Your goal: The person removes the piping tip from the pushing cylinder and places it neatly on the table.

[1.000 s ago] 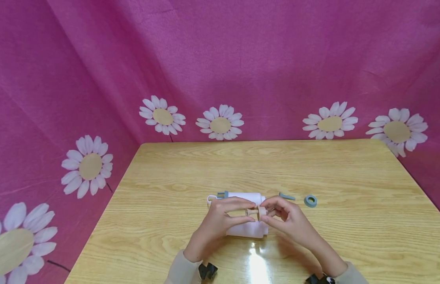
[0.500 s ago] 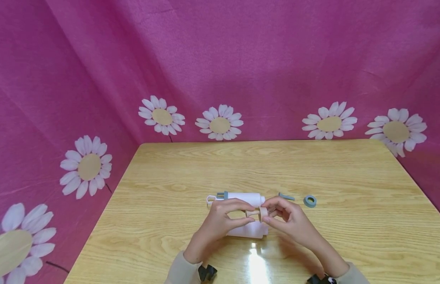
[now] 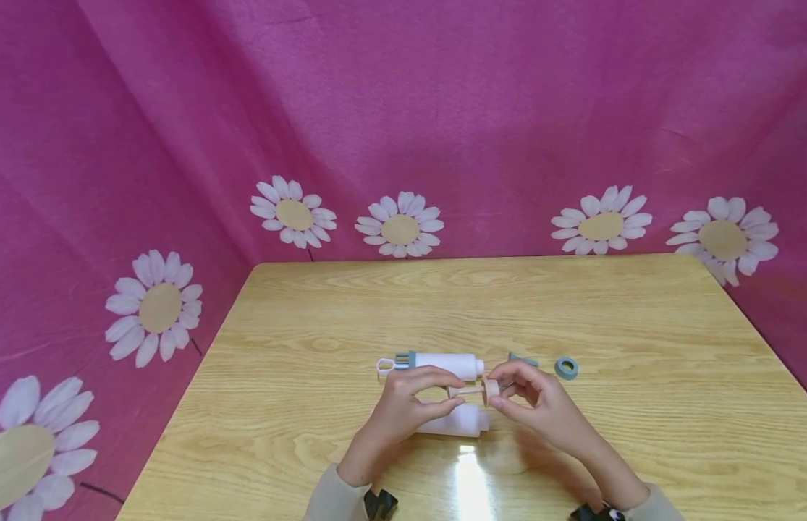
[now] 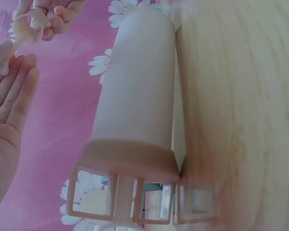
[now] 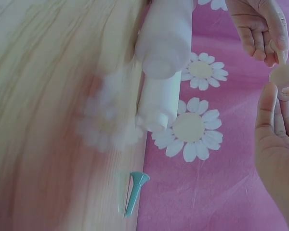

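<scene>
With thumb and fingertips, my left hand (image 3: 403, 401) pinches the flared end of a small beige nozzle (image 3: 468, 391). Its thin stem points right, to a beige ring cap (image 3: 491, 392) that my right hand (image 3: 540, 405) grips between thumb and fingers. The left wrist view shows the ring cap (image 4: 30, 26) just beyond the nozzle's stem; in the right wrist view, the stem meets the ring cap (image 5: 282, 79). Below the hands lies a white syringe-like tube (image 3: 458, 421) with a beige-pink end collar (image 4: 130, 159), partly covered by the left hand in the head view.
Behind it lies a second white tube (image 3: 445, 365) with a blue-green collar and a looped white handle (image 3: 386, 367). A blue-green nozzle (image 3: 523, 360) and a blue-green ring cap (image 3: 566, 368) lie to the right on the wooden table (image 3: 312, 318). A pink flowered cloth (image 3: 481, 108) hangs behind.
The ring cap has moved right along the stem with my right hand, away from the nozzle's flared end, so more stem shows. My left hand stays nearly still.
</scene>
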Action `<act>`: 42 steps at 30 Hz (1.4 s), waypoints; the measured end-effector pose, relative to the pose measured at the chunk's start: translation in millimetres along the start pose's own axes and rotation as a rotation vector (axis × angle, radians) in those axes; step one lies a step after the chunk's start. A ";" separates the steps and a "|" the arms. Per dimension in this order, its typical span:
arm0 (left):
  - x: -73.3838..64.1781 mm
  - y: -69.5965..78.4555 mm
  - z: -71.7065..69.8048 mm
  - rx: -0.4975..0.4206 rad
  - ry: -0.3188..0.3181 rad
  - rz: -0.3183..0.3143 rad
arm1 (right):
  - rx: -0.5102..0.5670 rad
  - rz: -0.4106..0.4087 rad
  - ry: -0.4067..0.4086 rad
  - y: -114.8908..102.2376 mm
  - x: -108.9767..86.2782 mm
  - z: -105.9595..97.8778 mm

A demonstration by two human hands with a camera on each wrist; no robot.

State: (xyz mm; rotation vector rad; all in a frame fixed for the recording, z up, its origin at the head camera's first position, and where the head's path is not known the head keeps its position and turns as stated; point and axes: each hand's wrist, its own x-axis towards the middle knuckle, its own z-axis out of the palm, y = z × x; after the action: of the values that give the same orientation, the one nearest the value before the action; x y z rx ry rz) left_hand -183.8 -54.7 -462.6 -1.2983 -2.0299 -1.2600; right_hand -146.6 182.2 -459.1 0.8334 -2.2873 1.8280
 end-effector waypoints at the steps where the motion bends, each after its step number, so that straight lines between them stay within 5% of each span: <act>1: 0.0 -0.1 0.7 0.000 0.001 -0.004 | -0.006 0.001 0.003 0.5 -0.7 -1.0; 42: 6.5 3.6 33.2 -0.049 -0.061 -0.062 | -0.116 0.070 0.078 2.4 -33.4 -48.8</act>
State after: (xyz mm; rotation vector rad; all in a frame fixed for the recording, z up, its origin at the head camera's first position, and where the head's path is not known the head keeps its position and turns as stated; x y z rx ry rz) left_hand -179.9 -22.5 -472.8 -1.3207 -2.1086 -1.3208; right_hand -132.0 239.5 -461.1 0.6610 -2.3755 1.7023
